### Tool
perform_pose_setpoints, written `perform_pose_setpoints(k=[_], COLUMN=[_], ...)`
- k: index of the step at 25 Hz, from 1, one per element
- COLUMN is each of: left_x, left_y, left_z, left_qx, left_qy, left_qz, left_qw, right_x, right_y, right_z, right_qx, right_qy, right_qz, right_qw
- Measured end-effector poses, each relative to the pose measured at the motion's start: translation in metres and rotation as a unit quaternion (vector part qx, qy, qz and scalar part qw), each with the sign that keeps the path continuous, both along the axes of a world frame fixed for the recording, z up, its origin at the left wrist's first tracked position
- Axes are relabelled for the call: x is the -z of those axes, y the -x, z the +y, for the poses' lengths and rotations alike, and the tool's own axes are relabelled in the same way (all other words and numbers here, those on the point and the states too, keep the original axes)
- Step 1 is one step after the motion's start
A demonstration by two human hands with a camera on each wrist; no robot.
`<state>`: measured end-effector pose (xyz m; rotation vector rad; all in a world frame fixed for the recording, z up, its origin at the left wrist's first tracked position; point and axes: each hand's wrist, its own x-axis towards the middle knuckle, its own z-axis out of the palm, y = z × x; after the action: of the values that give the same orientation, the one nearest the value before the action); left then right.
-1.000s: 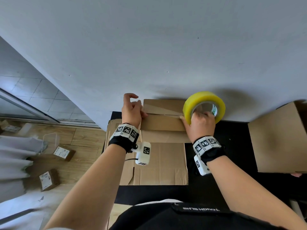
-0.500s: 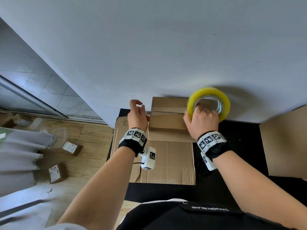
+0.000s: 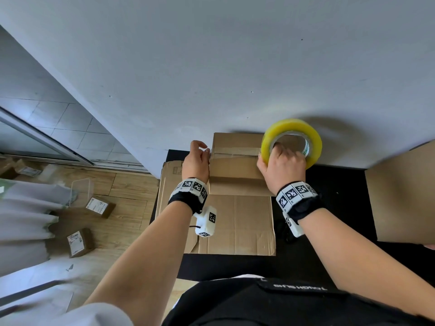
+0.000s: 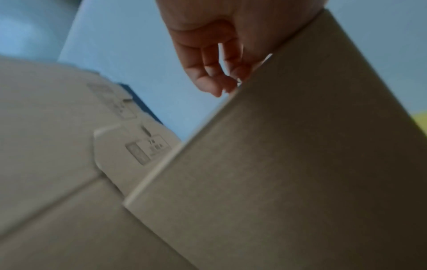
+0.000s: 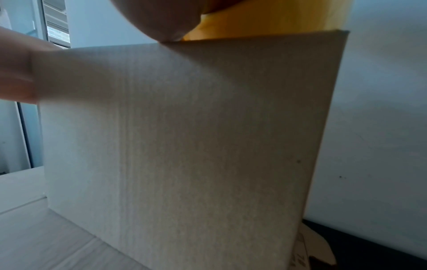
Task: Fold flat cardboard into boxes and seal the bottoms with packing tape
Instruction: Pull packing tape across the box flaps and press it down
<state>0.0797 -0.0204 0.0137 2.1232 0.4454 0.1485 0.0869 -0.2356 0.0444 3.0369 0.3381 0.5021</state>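
worktop (image 3: pixel 329 260): black, back edge against wall | left side: flat cardboard sheets (image 3: pixel 247 224), overhanging left edge | on sheets, at back: folded box (image 3: pixel 235 175) | right edge: second cardboard box (image 3: pixel 404 196) | floor (image 3: pixel 122 184): wood, small labelled parcels (image 3: pixel 78 242)

A plain grey-white wall (image 3: pixel 235 67) fills the upper part of the head view, with a few small dark specks on it. Against its foot stands a black table (image 3: pixel 329 231). To the left the wall turns a corner onto pale grey tiles (image 3: pixel 54 121) above a metal window frame (image 3: pixel 40 140). Below lies a wood-plank floor (image 3: pixel 131 191), where small labelled parcels (image 3: pixel 78 242) and a clear plastic tub (image 3: pixel 81 187) sit near pale fabric (image 3: pixel 21 217). Soft daylight comes from the left.
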Motion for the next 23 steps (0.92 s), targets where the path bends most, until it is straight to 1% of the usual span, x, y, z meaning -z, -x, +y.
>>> perform_pose_setpoints(k=[2, 4, 5, 6, 7, 9, 11, 12, 14, 15, 17, 19, 23], left_x=[-0.004, -0.010, -0.012, -0.013, -0.018, -0.030, -0.046, -0.052, -0.055, -0.050, -0.039, -0.035, -0.037], left_y=[-0.004, -0.006, -0.006, -0.005, -0.006, -0.012, -0.025, -0.029, -0.028, -0.025, -0.019, -0.017, -0.015], left_z=[0.004, 0.006, 0.007, 0.009, 0.009, 0.006, -0.006, -0.016, -0.036, -0.042, -0.044, -0.042, -0.045], left_qx=[0.062, 0.122, 0.147, 0.159, 0.152, 0.095, 0.043, 0.044, 0.098, 0.112, 0.083, 0.048, 0.041], left_qy=[-0.114, -0.207, -0.229, -0.229, -0.221, -0.184, -0.120, -0.087, -0.051, -0.043, -0.040, -0.045, -0.078], left_qz=[0.057, 0.131, 0.158, 0.173, 0.176, 0.153, 0.103, 0.090, 0.100, 0.114, 0.135, 0.137, 0.131], left_qw=[0.990, 0.962, 0.949, 0.945, 0.947, 0.966, 0.986, 0.991, 0.989, 0.986, 0.987, 0.988, 0.987], right_x=[0.000, -0.001, -0.002, -0.002, -0.002, -0.001, 0.000, -0.001, -0.003, -0.004, -0.005, -0.009, -0.016], right_y=[0.001, 0.002, 0.002, 0.002, 0.002, 0.002, 0.003, 0.003, 0.004, 0.004, 0.004, 0.004, 0.008], right_z=[0.001, 0.002, 0.002, 0.002, 0.001, 0.002, 0.004, 0.005, 0.003, 0.001, -0.003, -0.004, -0.002], right_qx=[0.002, 0.012, 0.015, 0.017, 0.017, 0.016, 0.021, 0.026, 0.030, 0.021, -0.003, -0.015, -0.024], right_qy=[0.000, -0.004, -0.008, -0.011, -0.012, -0.013, -0.017, -0.023, -0.039, -0.046, -0.066, -0.097, -0.099], right_qz=[0.007, 0.015, 0.017, 0.017, 0.018, 0.030, 0.045, 0.046, 0.032, 0.021, -0.004, -0.020, -0.052], right_qw=[1.000, 1.000, 1.000, 1.000, 1.000, 0.999, 0.999, 0.998, 0.998, 0.999, 0.998, 0.995, 0.993])
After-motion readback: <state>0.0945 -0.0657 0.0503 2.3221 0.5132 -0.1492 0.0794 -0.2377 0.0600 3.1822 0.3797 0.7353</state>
